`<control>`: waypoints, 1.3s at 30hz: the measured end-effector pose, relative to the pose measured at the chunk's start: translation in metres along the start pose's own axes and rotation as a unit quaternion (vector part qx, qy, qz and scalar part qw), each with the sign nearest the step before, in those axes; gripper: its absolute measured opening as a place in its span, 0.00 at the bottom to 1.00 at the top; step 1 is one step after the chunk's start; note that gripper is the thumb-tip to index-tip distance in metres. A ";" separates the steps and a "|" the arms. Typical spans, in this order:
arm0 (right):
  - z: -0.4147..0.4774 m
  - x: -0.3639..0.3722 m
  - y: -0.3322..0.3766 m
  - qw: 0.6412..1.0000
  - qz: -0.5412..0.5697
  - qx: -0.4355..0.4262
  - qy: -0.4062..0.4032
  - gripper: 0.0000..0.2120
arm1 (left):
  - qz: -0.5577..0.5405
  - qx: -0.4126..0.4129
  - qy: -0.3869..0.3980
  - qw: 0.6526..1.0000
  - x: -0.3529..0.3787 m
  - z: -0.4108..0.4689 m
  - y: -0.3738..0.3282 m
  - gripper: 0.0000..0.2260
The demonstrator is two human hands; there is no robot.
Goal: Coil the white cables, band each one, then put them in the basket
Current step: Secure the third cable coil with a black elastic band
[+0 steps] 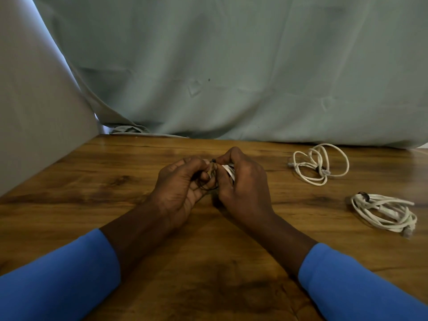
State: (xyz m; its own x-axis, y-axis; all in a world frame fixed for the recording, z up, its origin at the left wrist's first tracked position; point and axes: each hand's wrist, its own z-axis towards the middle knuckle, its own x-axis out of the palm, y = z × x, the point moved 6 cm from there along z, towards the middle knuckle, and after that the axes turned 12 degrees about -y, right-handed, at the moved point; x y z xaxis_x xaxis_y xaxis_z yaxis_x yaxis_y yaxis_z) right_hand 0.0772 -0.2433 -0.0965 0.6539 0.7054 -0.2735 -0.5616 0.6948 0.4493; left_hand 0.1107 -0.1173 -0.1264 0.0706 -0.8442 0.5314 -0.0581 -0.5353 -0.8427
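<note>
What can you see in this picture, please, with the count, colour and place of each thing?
table: one, brown wood, across the lower half.
cloth: one, grey-green, hanging behind the table.
panel: one, pale grey, at the left edge.
far coil: one, white cable with a dark band, on the table, right rear.
near coil: one, white cable with a dark band, on the table, right front.
held cable: one, white, between both hands, mostly hidden.
dark band: one, black, at the left fingers.
sleeves: two, blue, bottom corners.
left hand: one, centre, holds the dark band.
right hand: one, centre, grips the held cable.
</note>
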 end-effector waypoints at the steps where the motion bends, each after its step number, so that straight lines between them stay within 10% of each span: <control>1: 0.000 -0.001 0.000 1.000 0.001 0.002 -0.002 0.01 | -0.006 -0.003 0.000 1.000 0.001 0.000 0.000 0.06; 19: -0.004 0.004 0.004 0.999 -0.028 -0.041 -0.004 0.02 | -0.027 -0.029 -0.022 0.999 -0.006 0.002 0.005 0.20; 26: -0.005 0.000 -0.003 0.999 0.028 0.037 -0.020 0.01 | 0.019 0.010 0.007 1.000 -0.001 -0.005 -0.001 0.05; 39: -0.001 -0.003 -0.005 0.993 0.092 0.070 -0.028 0.02 | 0.056 0.015 0.013 0.998 -0.001 -0.001 0.000 0.14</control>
State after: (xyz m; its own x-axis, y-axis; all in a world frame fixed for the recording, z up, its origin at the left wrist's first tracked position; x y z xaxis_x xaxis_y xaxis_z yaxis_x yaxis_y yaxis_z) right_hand 0.0771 -0.2487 -0.0991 0.5766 0.8068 -0.1291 -0.6003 0.5255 0.6029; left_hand 0.1100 -0.1166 -0.1274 0.0404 -0.8989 0.4362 -0.0348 -0.4375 -0.8985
